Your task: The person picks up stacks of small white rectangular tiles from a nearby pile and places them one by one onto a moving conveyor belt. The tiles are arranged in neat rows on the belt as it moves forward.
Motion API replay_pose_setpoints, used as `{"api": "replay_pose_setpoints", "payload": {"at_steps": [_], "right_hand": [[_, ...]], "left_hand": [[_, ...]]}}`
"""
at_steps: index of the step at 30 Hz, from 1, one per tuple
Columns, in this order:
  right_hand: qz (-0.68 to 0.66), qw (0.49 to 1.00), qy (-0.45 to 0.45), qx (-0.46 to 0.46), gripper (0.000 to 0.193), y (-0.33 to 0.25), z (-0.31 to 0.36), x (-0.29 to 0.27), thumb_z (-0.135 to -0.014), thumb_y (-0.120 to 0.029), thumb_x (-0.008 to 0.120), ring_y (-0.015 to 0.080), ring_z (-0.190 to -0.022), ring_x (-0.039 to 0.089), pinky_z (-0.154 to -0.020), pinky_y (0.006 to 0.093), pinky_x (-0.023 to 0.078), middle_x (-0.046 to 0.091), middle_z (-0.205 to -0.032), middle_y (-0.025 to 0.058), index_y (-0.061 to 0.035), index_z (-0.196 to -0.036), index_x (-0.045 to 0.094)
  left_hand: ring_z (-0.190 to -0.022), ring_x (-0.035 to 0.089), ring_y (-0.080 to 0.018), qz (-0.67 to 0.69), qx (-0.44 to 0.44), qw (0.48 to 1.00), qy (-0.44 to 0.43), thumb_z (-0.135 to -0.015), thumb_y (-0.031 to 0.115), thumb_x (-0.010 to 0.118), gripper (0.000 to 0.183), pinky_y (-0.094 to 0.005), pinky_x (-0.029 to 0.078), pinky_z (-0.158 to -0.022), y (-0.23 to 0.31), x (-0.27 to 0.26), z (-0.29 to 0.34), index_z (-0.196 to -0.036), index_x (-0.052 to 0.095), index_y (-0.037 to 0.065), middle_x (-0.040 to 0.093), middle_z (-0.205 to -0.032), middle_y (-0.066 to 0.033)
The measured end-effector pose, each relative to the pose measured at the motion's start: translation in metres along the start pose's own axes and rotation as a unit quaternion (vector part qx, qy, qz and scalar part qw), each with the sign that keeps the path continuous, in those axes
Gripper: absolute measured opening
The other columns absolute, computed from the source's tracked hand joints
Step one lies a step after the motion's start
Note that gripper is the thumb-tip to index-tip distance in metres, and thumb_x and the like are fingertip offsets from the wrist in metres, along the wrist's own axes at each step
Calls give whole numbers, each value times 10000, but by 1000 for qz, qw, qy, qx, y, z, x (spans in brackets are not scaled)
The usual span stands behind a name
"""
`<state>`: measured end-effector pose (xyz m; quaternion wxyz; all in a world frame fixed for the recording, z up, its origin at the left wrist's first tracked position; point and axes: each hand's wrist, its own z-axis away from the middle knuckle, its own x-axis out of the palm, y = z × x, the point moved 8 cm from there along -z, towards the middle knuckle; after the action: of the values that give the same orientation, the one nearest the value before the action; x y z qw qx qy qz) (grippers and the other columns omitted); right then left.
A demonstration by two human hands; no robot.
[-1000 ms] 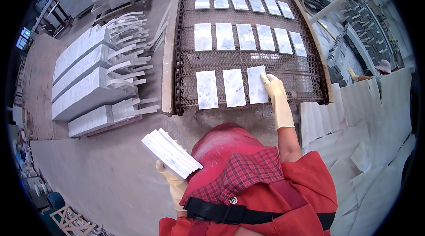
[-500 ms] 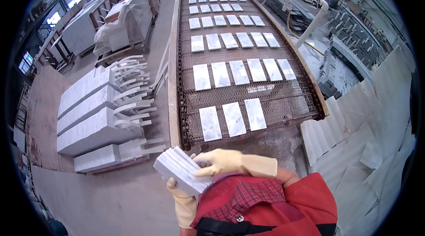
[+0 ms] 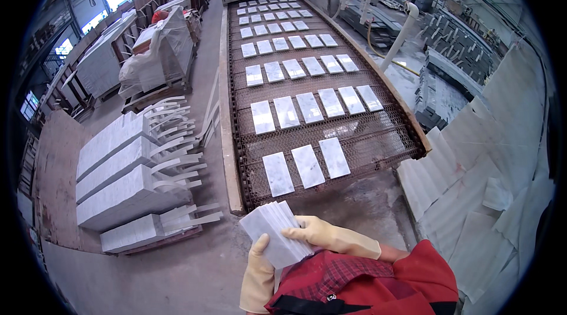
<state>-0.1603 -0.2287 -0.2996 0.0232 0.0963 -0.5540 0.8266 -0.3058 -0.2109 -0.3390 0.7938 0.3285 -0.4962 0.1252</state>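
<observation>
A stack of white marble tiles [image 3: 273, 237] leans tilted in front of my body, its slabs slightly fanned. My left hand [image 3: 260, 262], in a cream rubber glove, grips the stack from the left with its thumb on the front tile. From the right, my gloved right hand [image 3: 310, 233] closes on the stack's edge, with some fingers hidden behind the tiles. Just beyond, three marble tiles [image 3: 308, 166] lie in the nearest row on the mesh conveyor belt [image 3: 366, 144]. Further rows of such tiles run away up the belt.
Bundled stacks of pale stone strips [image 3: 118, 182] with loose straps stand on the left. Wooden rails [image 3: 232, 179] edge the conveyor. White sheets [image 3: 455, 191] cover the right side. A white pipe [image 3: 400, 40] and dark stone stacks [image 3: 440, 90] stand beyond; plastic-wrapped slabs [image 3: 156, 58] sit far left.
The tile stack has shifted right and turned its broad face up toward me. My right hand has moved from the stack's top to its right edge. The view has tilted slightly.
</observation>
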Motion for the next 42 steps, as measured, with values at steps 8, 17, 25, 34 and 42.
{"api": "replay_pose_setpoints", "payload": {"at_steps": [8,17,25,34,42], "right_hand": [[63,995,66,39,573,-20,41,-76,-986,-457,802,145,-1026,713,-904,329,567,768,-1183,78,-24,-1349,705],[-3,998,50,49,634,-25,107,-167,-981,-451,813,148,-1073,711,-935,327,566,749,-1245,94,-17,-1414,652],[-16,997,62,34,503,16,102,-226,-996,-415,810,141,-976,715,-861,328,574,772,-1138,70,-37,-1316,718],[-71,969,235,-22,471,18,84,-348,-995,-407,804,152,-924,736,-834,328,593,785,-1072,92,-3,-1219,716],[78,946,312,-34,614,-3,9,-425,-954,-547,773,212,-975,764,-893,368,577,802,-1094,127,-1,-1232,745]], "left_hand": [[-1318,654,-367,-6,61,991,116,-1037,370,706,646,-544,516,-1145,-53,44,-41,-1552,523,26,660,-1464,-178],[-1406,587,-380,64,41,996,36,-1050,367,687,661,-548,444,-1221,-154,72,-95,-1590,501,34,602,-1548,-186],[-1456,527,-421,118,96,987,46,-1048,371,657,702,-603,391,-1245,-206,69,-98,-1629,445,40,556,-1587,-197],[-1402,567,-441,161,189,950,191,-999,380,717,749,-634,437,-1195,-223,-20,-81,-1613,465,34,594,-1545,-198],[-1421,559,-419,171,225,931,231,-1015,395,674,738,-608,436,-1203,-243,-26,-53,-1617,461,27,582,-1562,-196]]}}
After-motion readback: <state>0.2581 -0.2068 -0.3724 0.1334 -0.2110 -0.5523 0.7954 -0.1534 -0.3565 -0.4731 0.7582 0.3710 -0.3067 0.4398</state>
